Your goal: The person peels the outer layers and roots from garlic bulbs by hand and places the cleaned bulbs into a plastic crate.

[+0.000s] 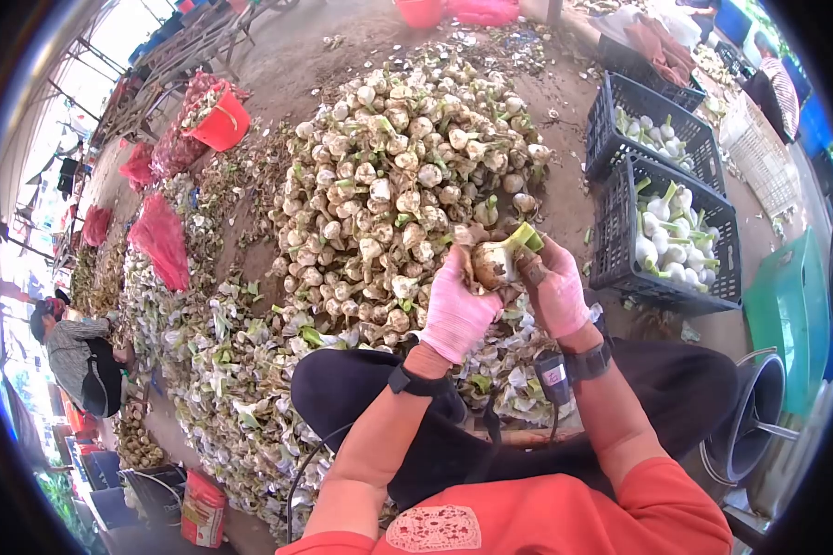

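Clutching a garlic bulb between left hand and right hand, just right of centre. Gloved fingers of both curled tight around it, seemingly with its green stalk jutting toward 1 o'clock. Beyond, at 12 o'clock, a heaped garlic pile; at 3 o'clock, black crates of cleaned bulbs.

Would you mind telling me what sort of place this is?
Probably an open-air yard where harvested bulbs, perhaps garlic, are trimmed and sorted. A large heap of untrimmed bulbs lies on the bare ground, black crates hold cleaned white ones, and the left hand and right hand grip one bulb.
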Demonstrator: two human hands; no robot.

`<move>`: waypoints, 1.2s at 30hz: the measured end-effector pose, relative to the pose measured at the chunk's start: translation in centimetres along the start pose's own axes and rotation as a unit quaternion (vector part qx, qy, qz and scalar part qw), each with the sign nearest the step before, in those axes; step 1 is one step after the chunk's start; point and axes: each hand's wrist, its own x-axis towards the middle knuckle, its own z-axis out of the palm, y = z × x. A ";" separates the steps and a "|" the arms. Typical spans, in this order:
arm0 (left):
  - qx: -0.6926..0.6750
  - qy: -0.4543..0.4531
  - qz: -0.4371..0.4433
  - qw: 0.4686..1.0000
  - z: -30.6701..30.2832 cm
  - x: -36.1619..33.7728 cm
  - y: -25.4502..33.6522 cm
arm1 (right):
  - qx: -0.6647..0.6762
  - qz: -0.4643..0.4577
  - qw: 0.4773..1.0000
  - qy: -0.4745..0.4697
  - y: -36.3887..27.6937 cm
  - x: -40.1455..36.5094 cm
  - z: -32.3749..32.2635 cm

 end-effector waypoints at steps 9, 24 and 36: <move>-0.091 0.013 -0.108 0.990 -1.0 -0.1 1.2 | -0.126 -0.019 0.990 0.066 0.0 -0.2 -2.0; -0.017 0.034 -0.115 0.993 -0.2 0.6 -0.1 | -0.118 0.118 0.986 0.018 -1.9 -0.7 -3.0; 0.054 -0.147 -0.133 0.979 1.2 -0.4 1.2 | -0.466 -0.031 0.871 0.151 4.4 0.5 -8.8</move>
